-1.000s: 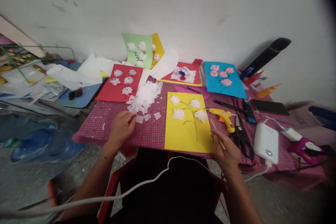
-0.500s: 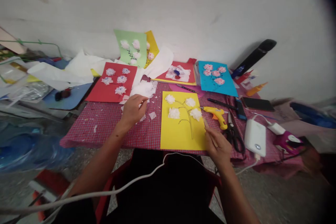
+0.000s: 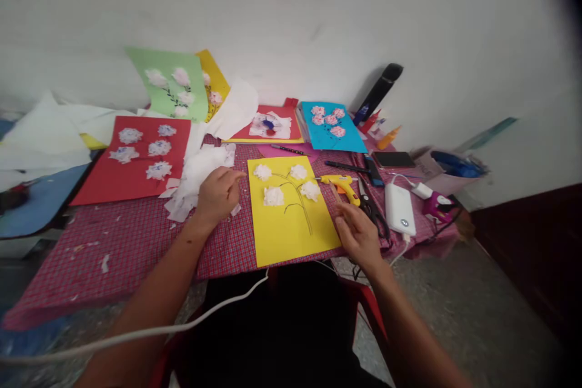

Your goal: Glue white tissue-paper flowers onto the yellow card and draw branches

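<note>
A yellow sheet (image 3: pixel 291 230) lies in front of me with a drawn branching stem and several white tissue-paper flowers (image 3: pixel 273 196) on it. My left hand (image 3: pixel 220 195) is closed in a pinch left of the sheet, beside crumpled white tissue paper (image 3: pixel 200 167). Whatever may be between its fingertips is too small to make out. At the sheet's right edge, my right hand (image 3: pixel 360 233) has its fingers curled together. Something thin and pale seems to project from them, unclear in kind. Just beyond that hand lies a yellow glue gun (image 3: pixel 341 183), with black scissors (image 3: pixel 373 215) beside it.
Red (image 3: pixel 102 173), green (image 3: pixel 140 73) and blue (image 3: pixel 343 136) flower sheets stand or lie toward the wall. A white power bank (image 3: pixel 400 209), a phone (image 3: pixel 393 159) and pens are at the right. A white cable (image 3: pixel 195 322) crosses in front of my lap.
The view has swung to the right, so the table things appear further left. Both hands stay on either side of the yellow sheet, which looks slightly turned.
</note>
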Demonstrator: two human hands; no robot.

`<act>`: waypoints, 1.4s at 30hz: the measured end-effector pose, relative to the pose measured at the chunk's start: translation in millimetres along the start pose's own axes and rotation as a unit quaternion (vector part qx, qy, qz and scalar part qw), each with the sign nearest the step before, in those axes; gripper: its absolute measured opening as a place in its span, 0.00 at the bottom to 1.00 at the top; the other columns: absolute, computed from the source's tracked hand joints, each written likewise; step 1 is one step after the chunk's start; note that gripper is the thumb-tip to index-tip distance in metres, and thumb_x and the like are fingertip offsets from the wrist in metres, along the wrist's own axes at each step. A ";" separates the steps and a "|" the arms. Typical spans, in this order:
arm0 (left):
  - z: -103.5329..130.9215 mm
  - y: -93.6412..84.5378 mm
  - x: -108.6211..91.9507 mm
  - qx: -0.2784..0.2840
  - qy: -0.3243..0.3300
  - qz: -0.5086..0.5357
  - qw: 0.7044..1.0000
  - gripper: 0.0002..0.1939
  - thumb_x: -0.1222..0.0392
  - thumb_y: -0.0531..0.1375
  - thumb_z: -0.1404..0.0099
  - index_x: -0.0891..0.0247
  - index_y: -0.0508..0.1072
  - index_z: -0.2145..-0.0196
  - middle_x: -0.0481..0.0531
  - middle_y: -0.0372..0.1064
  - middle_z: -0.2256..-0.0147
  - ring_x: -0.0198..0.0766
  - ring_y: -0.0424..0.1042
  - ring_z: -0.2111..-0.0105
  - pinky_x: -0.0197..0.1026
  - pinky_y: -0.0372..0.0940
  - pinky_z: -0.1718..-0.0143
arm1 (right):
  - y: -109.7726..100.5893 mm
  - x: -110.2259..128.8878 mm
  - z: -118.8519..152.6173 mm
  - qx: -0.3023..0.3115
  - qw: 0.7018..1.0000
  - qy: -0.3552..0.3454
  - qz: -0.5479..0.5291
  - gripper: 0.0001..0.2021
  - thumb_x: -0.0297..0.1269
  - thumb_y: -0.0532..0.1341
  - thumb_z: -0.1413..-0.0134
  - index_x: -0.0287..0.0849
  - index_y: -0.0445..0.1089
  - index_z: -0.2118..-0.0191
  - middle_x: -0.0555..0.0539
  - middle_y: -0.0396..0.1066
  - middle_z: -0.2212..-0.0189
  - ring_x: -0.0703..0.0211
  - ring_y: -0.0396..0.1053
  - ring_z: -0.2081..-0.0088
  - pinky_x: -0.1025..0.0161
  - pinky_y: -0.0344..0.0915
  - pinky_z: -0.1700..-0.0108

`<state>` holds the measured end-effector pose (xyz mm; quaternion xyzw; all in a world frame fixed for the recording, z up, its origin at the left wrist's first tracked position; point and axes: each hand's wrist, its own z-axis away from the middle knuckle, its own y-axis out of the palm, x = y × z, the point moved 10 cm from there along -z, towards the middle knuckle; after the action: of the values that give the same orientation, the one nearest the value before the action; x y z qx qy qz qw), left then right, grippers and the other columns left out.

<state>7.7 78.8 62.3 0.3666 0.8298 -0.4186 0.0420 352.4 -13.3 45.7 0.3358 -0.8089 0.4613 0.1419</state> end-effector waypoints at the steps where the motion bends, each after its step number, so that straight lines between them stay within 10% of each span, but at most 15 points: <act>1: -0.6 -2.3 1.3 -0.004 -0.006 -0.002 1.000 0.16 0.65 0.52 0.28 0.61 0.79 0.54 0.56 0.75 0.60 0.45 0.74 0.57 0.48 0.70 0.52 | -3.4 -1.3 -3.9 -0.010 1.000 0.007 -0.001 0.14 0.36 0.59 0.34 0.45 0.75 0.46 0.41 0.79 0.51 0.48 0.77 0.50 0.49 0.74 0.47; 5: -2.7 -7.1 4.7 -0.013 -0.029 -0.011 0.999 0.15 0.63 0.52 0.27 0.60 0.78 0.53 0.55 0.76 0.60 0.44 0.74 0.57 0.47 0.69 0.51 | -1.6 -2.5 -13.0 -0.037 0.997 0.054 -0.035 0.10 0.37 0.58 0.32 0.45 0.76 0.52 0.44 0.80 0.59 0.52 0.78 0.59 0.54 0.75 0.54; 9: -2.8 -20.1 13.9 -0.064 -0.079 -0.004 0.995 0.14 0.62 0.52 0.26 0.61 0.77 0.52 0.54 0.76 0.60 0.42 0.74 0.57 0.46 0.69 0.51 | 43.0 26.8 -8.7 0.066 0.994 0.050 -0.072 0.18 0.36 0.56 0.32 0.45 0.69 0.39 0.45 0.78 0.63 0.55 0.75 0.67 0.58 0.74 0.64; 20: 1.6 -28.6 29.0 -0.117 -0.108 0.013 0.987 0.12 0.62 0.53 0.29 0.61 0.77 0.57 0.55 0.77 0.60 0.43 0.76 0.56 0.47 0.69 0.51 | 147.0 134.3 -13.5 0.269 0.961 -0.005 0.061 0.26 0.30 0.51 0.33 0.36 0.61 0.32 0.35 0.74 0.47 0.46 0.75 0.49 0.50 0.72 0.46; 26: 2.1 -27.4 32.1 -0.112 -0.111 0.008 0.988 0.15 0.61 0.50 0.27 0.61 0.78 0.57 0.56 0.78 0.59 0.44 0.76 0.55 0.48 0.69 0.50 | 144.8 159.6 -8.4 0.278 0.956 -0.001 0.100 0.30 0.43 0.55 0.31 0.38 0.56 0.29 0.33 0.72 0.48 0.44 0.75 0.54 0.50 0.73 0.54; 29: 2.7 -21.0 31.4 -0.092 -0.120 0.015 0.988 0.15 0.60 0.51 0.27 0.62 0.77 0.55 0.55 0.79 0.55 0.44 0.77 0.54 0.47 0.69 0.48 | 106.7 131.8 -10.9 0.228 0.970 -0.027 0.084 0.21 0.41 0.54 0.30 0.41 0.67 0.36 0.37 0.74 0.47 0.47 0.74 0.50 0.53 0.71 0.48; 34: 3.1 -9.2 26.1 -0.062 -0.116 0.010 0.991 0.15 0.59 0.52 0.28 0.61 0.77 0.53 0.55 0.79 0.54 0.45 0.76 0.53 0.48 0.69 0.47 | 19.5 -6.0 -55.7 0.122 0.940 0.124 0.293 0.18 0.35 0.55 0.33 0.33 0.72 0.44 0.30 0.75 0.49 0.41 0.72 0.45 0.51 0.66 0.43; 37: 2.8 -7.6 24.3 -0.057 -0.106 0.005 0.993 0.15 0.60 0.52 0.28 0.61 0.77 0.54 0.56 0.78 0.55 0.46 0.76 0.53 0.49 0.69 0.47 | 14.0 -62.2 -64.9 0.204 0.884 0.191 0.373 0.17 0.35 0.57 0.37 0.30 0.74 0.48 0.27 0.76 0.51 0.39 0.75 0.49 0.54 0.67 0.47; 42: 3.7 -9.4 22.7 -0.050 -0.096 -0.004 0.994 0.13 0.62 0.54 0.30 0.62 0.77 0.53 0.56 0.77 0.56 0.46 0.75 0.53 0.48 0.70 0.49 | 25.9 -86.3 -63.3 0.236 0.870 0.229 0.368 0.18 0.38 0.56 0.36 0.31 0.74 0.50 0.27 0.78 0.51 0.39 0.78 0.50 0.55 0.68 0.51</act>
<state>-15.7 85.6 57.6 0.3187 0.8431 -0.4105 0.1384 393.3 84.6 16.1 -0.0775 -0.6860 0.7210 0.0598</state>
